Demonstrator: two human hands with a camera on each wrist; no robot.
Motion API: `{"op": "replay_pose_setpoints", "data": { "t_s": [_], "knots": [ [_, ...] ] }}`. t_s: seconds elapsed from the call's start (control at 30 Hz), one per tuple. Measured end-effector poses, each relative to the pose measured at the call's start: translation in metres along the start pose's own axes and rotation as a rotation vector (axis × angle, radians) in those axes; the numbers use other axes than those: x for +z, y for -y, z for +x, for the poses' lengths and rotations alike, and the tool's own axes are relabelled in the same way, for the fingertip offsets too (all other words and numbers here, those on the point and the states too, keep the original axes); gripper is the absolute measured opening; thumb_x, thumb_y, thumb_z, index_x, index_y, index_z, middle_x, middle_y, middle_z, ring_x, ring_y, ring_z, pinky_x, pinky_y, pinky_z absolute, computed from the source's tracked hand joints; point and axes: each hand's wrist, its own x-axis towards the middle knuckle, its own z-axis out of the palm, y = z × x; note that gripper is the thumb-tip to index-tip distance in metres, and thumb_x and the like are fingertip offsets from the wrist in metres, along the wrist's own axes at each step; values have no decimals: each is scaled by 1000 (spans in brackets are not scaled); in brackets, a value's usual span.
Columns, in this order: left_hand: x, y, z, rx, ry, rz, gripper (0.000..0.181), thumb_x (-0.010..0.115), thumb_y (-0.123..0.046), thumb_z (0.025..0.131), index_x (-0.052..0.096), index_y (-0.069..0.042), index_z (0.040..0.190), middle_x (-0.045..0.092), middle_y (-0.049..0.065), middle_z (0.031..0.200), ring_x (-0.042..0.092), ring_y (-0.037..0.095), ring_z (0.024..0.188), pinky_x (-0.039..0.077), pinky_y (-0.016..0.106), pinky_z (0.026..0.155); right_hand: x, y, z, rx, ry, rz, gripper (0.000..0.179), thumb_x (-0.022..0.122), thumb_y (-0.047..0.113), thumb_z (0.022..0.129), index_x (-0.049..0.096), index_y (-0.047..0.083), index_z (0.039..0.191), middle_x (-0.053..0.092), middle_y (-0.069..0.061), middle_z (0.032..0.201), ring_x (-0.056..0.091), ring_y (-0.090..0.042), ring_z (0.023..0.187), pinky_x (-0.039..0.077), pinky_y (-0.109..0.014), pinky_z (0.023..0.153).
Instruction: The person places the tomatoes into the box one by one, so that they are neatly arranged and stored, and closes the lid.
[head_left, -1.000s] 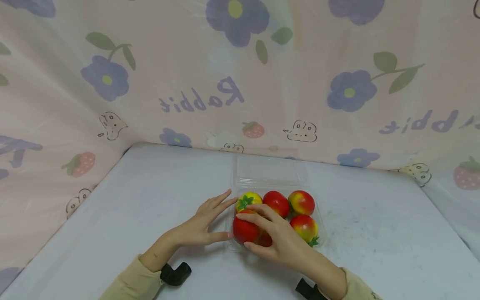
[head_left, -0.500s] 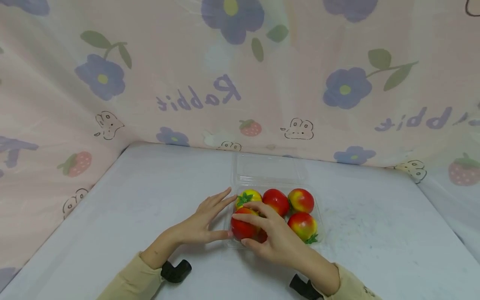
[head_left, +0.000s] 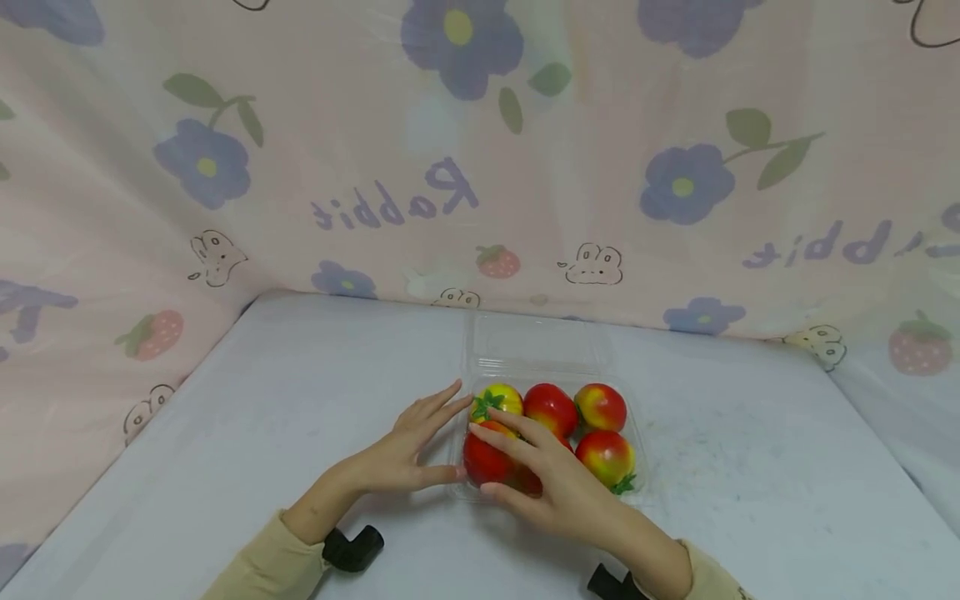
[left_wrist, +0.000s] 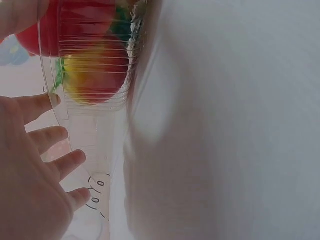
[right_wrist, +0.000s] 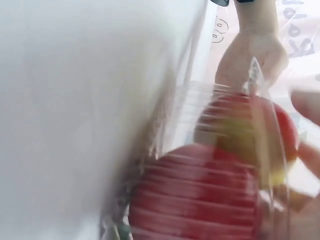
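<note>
In the head view, a clear plastic clamshell box [head_left: 637,417] holds several shiny red-and-yellow fruits with green leafy tops; their kind is unclear. My left hand [head_left: 401,450] has its fingers spread, fingertips and thumb at the box's left edge. The left wrist view shows those fingers [left_wrist: 52,135] against the clear rim. My right hand [head_left: 558,479] lies over the front row, its fairly straight fingers reaching across the front-left red fruit [head_left: 486,457], thumb apart in front. Fingertips touch or nearly touch that fruit in the right wrist view. The front-middle fruit is mostly hidden under this hand.
The box's clear lid [head_left: 536,342] is folded back, flat towards the rear. A white table surface [head_left: 300,375] surrounds the box. Behind and beside it hangs a printed curtain [head_left: 562,167]. Black wrist mounts [head_left: 352,548] sit below both sleeves.
My right fingers, more curled around the front-left fruit before, are now straighter and looser over it. The fruit stays in its place. My left hand holds its position at the box.
</note>
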Motion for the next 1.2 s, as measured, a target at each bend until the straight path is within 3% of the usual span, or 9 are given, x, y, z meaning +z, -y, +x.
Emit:
{"op": "replay_pose_setpoints", "data": {
  "t_s": [0.2,0.4,0.83,1.2],
  "knots": [
    [0,1,0,-13,-3,0,79,67,-38,84,31,-16,150,12,13,161,16,43,142,15,74,105,3,3,3,137,-85,9,56,70,50,82,52,26,129,55,11,126,55,-11,114,54,-42,90],
    [1,-2,0,-22,0,-7,79,67,-39,84,31,-16,151,11,13,161,14,43,143,13,74,106,4,8,5,182,-112,-30,51,79,37,77,57,24,120,58,9,114,59,-12,102,58,-38,81],
    [1,-3,3,-4,16,6,80,68,-35,85,29,-15,151,10,13,161,13,40,144,8,70,110,6,7,8,171,-106,-25,44,83,34,73,65,26,112,58,8,110,57,-12,103,57,-39,83],
    [1,-5,5,12,18,12,81,68,-35,86,26,-15,152,8,11,162,11,38,146,3,67,113,11,-2,-2,85,-171,-62,52,79,39,76,67,19,123,58,4,122,55,-15,115,52,-40,95]
  ]
}}
